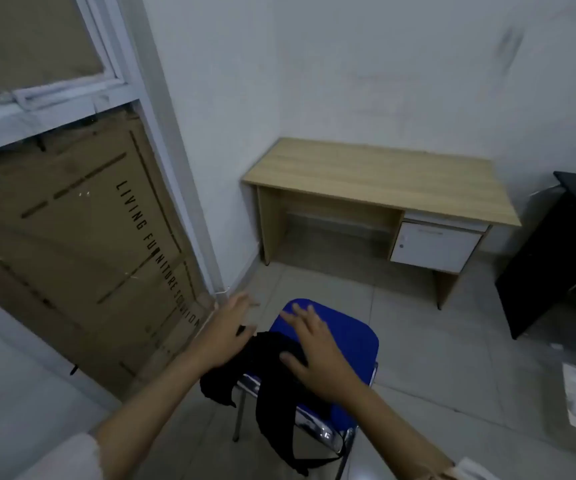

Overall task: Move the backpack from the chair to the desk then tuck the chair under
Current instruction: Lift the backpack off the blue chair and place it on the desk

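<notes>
From the head view, the backpack (272, 372) is lying slumped on the blue chair (342, 337), with its black straps hanging over the near edge of the seat and down past the chrome frame. Both hands are reaching out over it. The left hand (224, 337) is hovering at the bag's left side, its grip apart and closed on nothing. The right hand (314, 351) is spreading flat above the bag and the seat, fingers splayed, thumb touching or nearly touching the black fabric; its grip is apart too. The hands are likely flanking the bag so they can gather it from both sides, since it is soft and floppy.

The bench (380, 174) is standing well apart from the chair, against the far wall, with a white drawer unit under its right end and an open gap under its left, where the chair would probably go. A cardboard box (72, 244) is leaning at the left behind glass.
</notes>
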{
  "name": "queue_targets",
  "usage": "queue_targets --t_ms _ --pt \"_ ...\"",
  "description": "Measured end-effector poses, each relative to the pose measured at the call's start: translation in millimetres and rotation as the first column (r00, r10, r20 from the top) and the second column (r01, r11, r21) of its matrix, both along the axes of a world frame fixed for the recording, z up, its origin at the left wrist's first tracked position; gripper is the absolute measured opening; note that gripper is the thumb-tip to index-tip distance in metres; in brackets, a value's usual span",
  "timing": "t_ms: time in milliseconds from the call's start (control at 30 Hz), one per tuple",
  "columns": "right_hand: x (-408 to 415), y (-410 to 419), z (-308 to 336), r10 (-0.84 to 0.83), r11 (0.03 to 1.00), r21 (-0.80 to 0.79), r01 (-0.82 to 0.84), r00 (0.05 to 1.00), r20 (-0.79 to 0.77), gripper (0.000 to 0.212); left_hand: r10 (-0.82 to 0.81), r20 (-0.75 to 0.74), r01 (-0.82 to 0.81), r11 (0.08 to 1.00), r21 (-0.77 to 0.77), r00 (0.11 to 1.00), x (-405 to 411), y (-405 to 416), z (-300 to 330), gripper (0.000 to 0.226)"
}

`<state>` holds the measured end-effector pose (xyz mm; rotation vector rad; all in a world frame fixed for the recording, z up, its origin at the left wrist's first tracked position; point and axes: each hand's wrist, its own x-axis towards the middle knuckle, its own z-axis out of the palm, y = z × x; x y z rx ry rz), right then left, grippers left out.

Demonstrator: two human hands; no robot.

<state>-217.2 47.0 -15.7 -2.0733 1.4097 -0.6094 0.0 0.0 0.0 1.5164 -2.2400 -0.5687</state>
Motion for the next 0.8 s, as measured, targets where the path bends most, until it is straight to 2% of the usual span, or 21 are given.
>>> queue_targets --t_ms 100,233,300,433,533,600,733,800 --pt "14 18 -22 0.143 0.978 0.157 -0.136 0.989 -0.031 0.072 -0.058 0.063 0.049 0.991 0.127 0.996 13 16 -18 0.035" --pt "27 43 -52 0.251 0.932 0.284 -0.224 0.966 -0.063 0.078 -0.145 0.187 0.107 0.975 0.197 0.972 32 33 -39 0.054" --pt "30 50 -59 0.231 0.949 0.246 -0.197 0.966 -0.116 0.08 -0.154 0.196 0.117 0.976 0.185 0.968 42 37 -47 0.049" --pt "32 53 -63 0.172 0.974 0.166 -0.152 0.979 -0.111 0.075 -0.151 0.257 0.123 0.985 0.122 0.955 62 30 -59 0.054" --pt "31 54 -66 0.15 0.981 0.137 -0.135 0.983 -0.106 0.073 -0.094 0.311 0.087 0.996 0.035 0.946 73 13 -59 0.059" --pt "32 55 -69 0.137 0.985 0.117 -0.124 0.984 -0.11 0.072 -0.038 0.373 0.046 0.999 -0.013 0.927 80 0 -61 0.055" --pt "33 57 -73 0.12 0.99 0.09 -0.111 0.987 -0.106 0.071 0.104 0.496 -0.145 0.988 0.045 0.862 88 -17 -64 0.043" --pt "32 57 -74 0.111 0.991 0.086 -0.103 0.99 -0.091 0.07 0.067 0.501 -0.134 0.986 0.098 0.863 83 -23 -67 0.048"
